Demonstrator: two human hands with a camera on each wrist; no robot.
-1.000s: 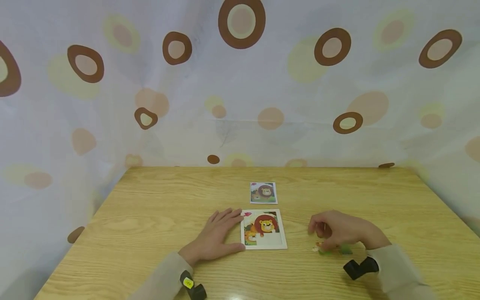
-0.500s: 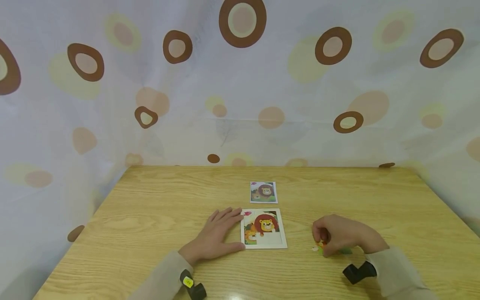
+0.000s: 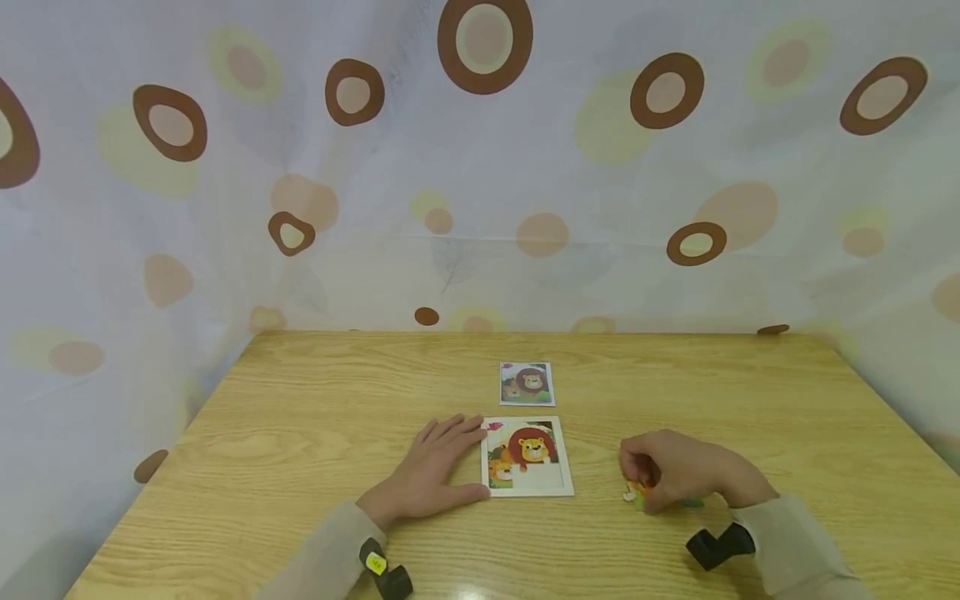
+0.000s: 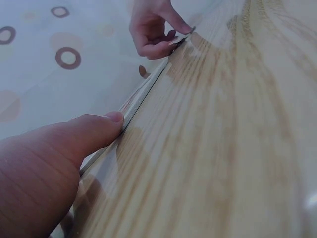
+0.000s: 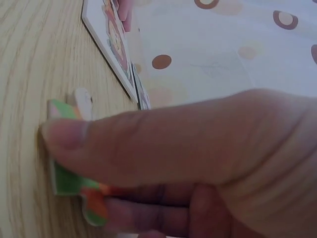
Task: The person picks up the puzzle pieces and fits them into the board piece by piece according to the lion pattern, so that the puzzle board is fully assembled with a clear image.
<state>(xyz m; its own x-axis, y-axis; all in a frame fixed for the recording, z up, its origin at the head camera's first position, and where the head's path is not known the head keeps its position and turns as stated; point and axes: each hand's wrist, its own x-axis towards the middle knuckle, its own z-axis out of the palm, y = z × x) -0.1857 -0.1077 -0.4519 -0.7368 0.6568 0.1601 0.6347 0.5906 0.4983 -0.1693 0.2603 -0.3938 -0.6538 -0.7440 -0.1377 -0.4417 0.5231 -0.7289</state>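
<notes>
My left hand (image 3: 427, 479) rests with spread, straight fingers at the left side of a white-framed jigsaw tray (image 3: 536, 492). In the left wrist view its thumb (image 4: 96, 134) touches the tray's edge. The tray shows a lion and a cub, with a bare white patch at lower right. To the right of the tray, my right hand (image 3: 686, 467) pinches a jigsaw piece (image 5: 67, 181) with green and orange on it, close to the table. The curled fingers are partly hidden behind the thumb in the right wrist view.
A lion picture card (image 3: 527, 384) lies just behind the tray. Part of another green jigsaw piece (image 3: 692, 502) shows under the right hand. The wooden table (image 3: 337, 383) ends at a hanging cloth (image 3: 480, 275) with brown rings and pale spots.
My right hand has lowered onto the jigsaw piece, its fingers closing from a loose curl into a pinch, then shifted slightly left. The left hand and tray stay put.
</notes>
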